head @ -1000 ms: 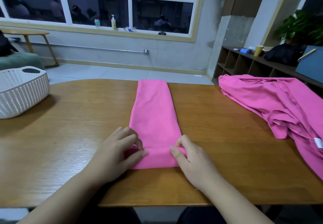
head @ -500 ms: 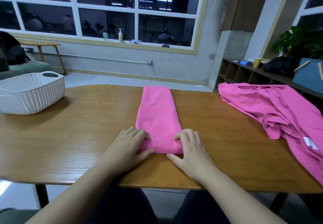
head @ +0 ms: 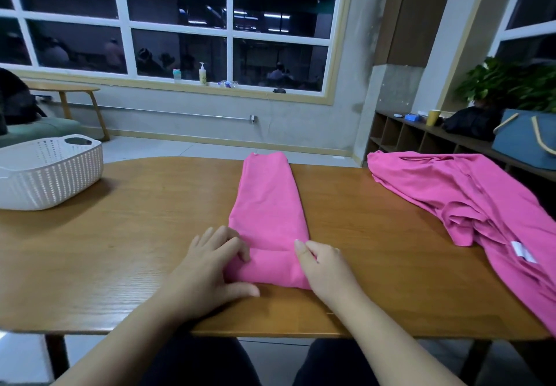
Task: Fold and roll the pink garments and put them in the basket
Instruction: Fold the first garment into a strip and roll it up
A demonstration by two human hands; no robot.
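- Fingers of the left hand [head: 210, 265] curl over the left end of the rolled near edge of the folded pink garment [head: 267, 205], with the thumb stretched flat along the table under the roll.
- Fingers of the right hand [head: 325, 268] grip the right end of the same roll; the thumb points up against the cloth and the other fingertips are tucked at the roll's side.
- Both hands hold the roll, which is short and thick and lies at the near end of the long narrow strip.
- Beyond the roll, the strip runs flat away from the person toward the far edge of the wooden table [head: 120, 250], roughly in the table's middle.
- A second pink garment [head: 469, 205] lies unfolded and rumpled on the right side of the table, well apart from the strip, with a white label showing near its lower edge.
- The white basket [head: 48, 175] stands at the table's far left, well apart from both garments.
- Behind the table are a large window [head: 180, 30], a low shelf unit [head: 400, 136] with a yellow cup [head: 433, 117] and a blue bag [head: 523, 142] on it, and a green plant [head: 508, 81].
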